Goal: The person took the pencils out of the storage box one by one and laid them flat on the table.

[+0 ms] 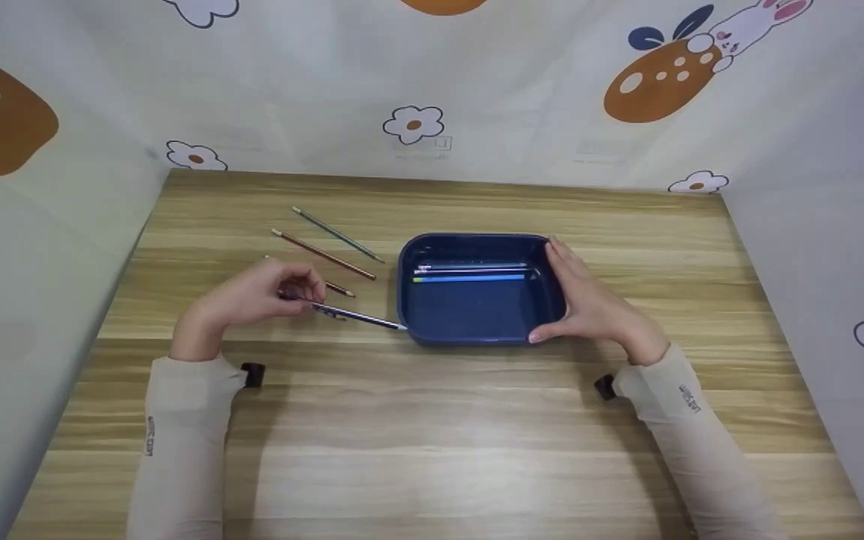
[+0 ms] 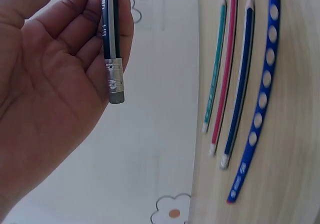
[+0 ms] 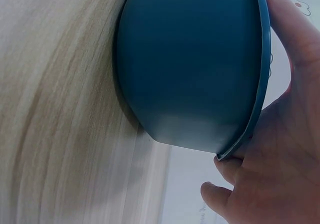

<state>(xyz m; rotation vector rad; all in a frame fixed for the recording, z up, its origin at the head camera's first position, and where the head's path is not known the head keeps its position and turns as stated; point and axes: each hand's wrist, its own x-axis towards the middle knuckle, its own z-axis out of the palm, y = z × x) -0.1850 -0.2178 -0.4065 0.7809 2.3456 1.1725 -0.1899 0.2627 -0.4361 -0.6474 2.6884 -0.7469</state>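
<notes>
My left hand [image 1: 271, 296] pinches a dark striped pencil [image 2: 111, 34] with a metal ferrule and grey eraser. Its far end points right, at the near left corner of a dark blue rectangular box [image 1: 469, 319]; whether they touch I cannot tell. Around the right end of that box, my right hand [image 1: 597, 307] grips with the thumb at the near corner and fingers at the far one. Inside lie a light blue pencil [image 1: 469, 278] and a dark pencil [image 1: 477, 270] beside it, near the far wall.
Left of the box lie a teal pencil [image 2: 216, 67], a pink-red pencil [image 2: 225, 69], a dark blue pencil [image 2: 240, 79] and a blue pencil with white dots [image 2: 262, 99]. The wooden tabletop [image 1: 432, 435] meets patterned white sheeting [image 1: 312, 90] at the back and sides.
</notes>
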